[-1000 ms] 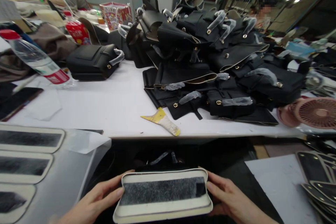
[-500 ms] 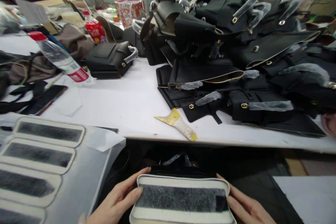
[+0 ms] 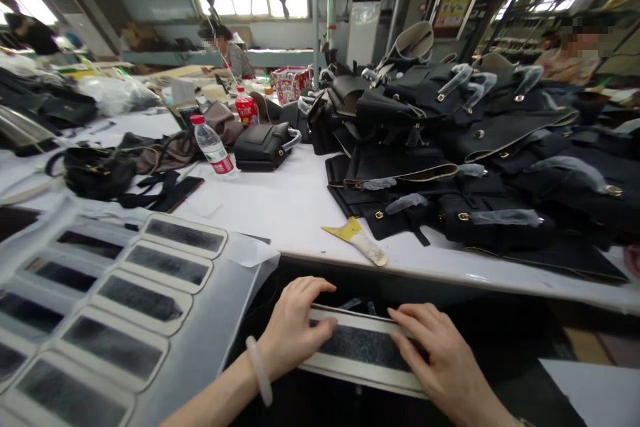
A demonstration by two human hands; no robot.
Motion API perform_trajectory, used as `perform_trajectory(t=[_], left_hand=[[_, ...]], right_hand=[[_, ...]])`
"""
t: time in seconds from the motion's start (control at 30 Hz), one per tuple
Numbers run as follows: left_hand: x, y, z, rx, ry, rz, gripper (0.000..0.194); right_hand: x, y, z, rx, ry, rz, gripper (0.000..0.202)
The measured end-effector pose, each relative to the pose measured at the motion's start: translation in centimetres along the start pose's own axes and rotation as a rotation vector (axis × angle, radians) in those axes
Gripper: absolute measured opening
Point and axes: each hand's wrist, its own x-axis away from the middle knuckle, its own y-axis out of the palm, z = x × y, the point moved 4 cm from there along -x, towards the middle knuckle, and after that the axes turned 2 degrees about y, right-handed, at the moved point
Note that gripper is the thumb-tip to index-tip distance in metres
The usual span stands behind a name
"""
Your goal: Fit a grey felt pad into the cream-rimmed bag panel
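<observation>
Low in front of me is a black bag piece with a cream panel (image 3: pixel 364 345) facing up, a dark fuzzy strip along its middle. My left hand (image 3: pixel 295 320) is curled at the panel's left end, thumb on the strip and fingers over the far edge. At the right end my right hand (image 3: pixel 436 348) grips in the same way, with its thumb on the strip and fingers along the far edge. Wrapped bits of plastic show faintly behind the panel. The underside of the piece is hidden in shadow.
Rows of similar cream-edged panels (image 3: pixel 145 300) lie on a grey sheet to the left. On the white table (image 3: pixel 280 213) are a yellow-and-white knife (image 3: pixel 357 239), a water bottle (image 3: pixel 214 147), a small black bag (image 3: pixel 265 145) and a heap of black bags (image 3: pixel 415 120). Other people sit further back.
The view has tilted up and swung left. Both hands have shifted from the panel's sides to its far edge, and the panel now tilts and looks narrower.
</observation>
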Motion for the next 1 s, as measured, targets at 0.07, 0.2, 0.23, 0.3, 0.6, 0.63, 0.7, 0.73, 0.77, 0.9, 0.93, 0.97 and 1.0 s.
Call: perform_trajectory(t=[0.07, 0.2, 0.23, 0.3, 0.6, 0.63, 0.7, 0.73, 0.77, 0.9, 0.93, 0.97, 1.0], left_hand=[[-1.3, 0.9, 1.8, -0.116, 0.07, -0.028, 0.029], [-3.0, 2.9, 2.6, -0.274, 0.103, -0.151, 0.02], [-3.3, 3.3, 2.5, -0.289, 0.099, -0.175, 0.02], [-3.5, 3.6, 2.1, -0.295, 0.082, -0.201, 0.02], [-3.6, 3.9, 1.8, -0.324, 0.025, -0.314, 0.032], [-3.6, 3.9, 1.8, -0.329, 0.022, -0.32, 0.033], [-3.6, 4.0, 1.8, -0.336, 0.028, -0.34, 0.034], [-3.6, 4.0, 1.8, -0.339, 0.033, -0.346, 0.033], [-3.5, 4.0, 1.8, -0.342, 0.038, -0.348, 0.03], [-3.2, 4.4, 2.4, -0.333, 0.077, -0.321, 0.021], [-3.2, 4.6, 2.6, -0.323, 0.101, -0.322, 0.022], [-3.3, 4.8, 2.8, -0.311, 0.131, -0.326, 0.024], [-3.3, 5.0, 3.1, -0.3, 0.164, -0.336, 0.028]], right_hand=[[-1.6, 0.9, -2.2, 0.087, -0.138, -0.032, 0.022], [-3.7, 2.5, -3.9, 0.212, -0.308, -0.067, 0.017], [-4.0, 2.8, -3.9, 0.237, -0.341, -0.074, 0.017], [-4.4, 3.3, -3.6, 0.254, -0.39, -0.074, 0.017], [-5.1, 4.5, -2.6, 0.242, -0.573, 0.065, 0.028], [-5.0, 4.5, -2.5, 0.236, -0.59, 0.074, 0.029], [-4.9, 4.4, -2.4, 0.185, -0.577, 0.061, 0.029], [-5.0, 4.3, -2.3, 0.133, -0.527, 0.02, 0.028], [-5.2, 4.1, -1.9, 0.059, -0.446, -0.06, 0.027], [-6.5, 3.0, 1.6, -0.375, 0.135, -0.459, 0.036], [-6.6, 2.6, 3.0, -0.442, 0.252, -0.483, 0.04], [-6.7, 2.3, 4.6, -0.476, 0.346, -0.482, 0.044], [-6.4, 2.2, 6.4, -0.491, 0.432, -0.473, 0.048]])
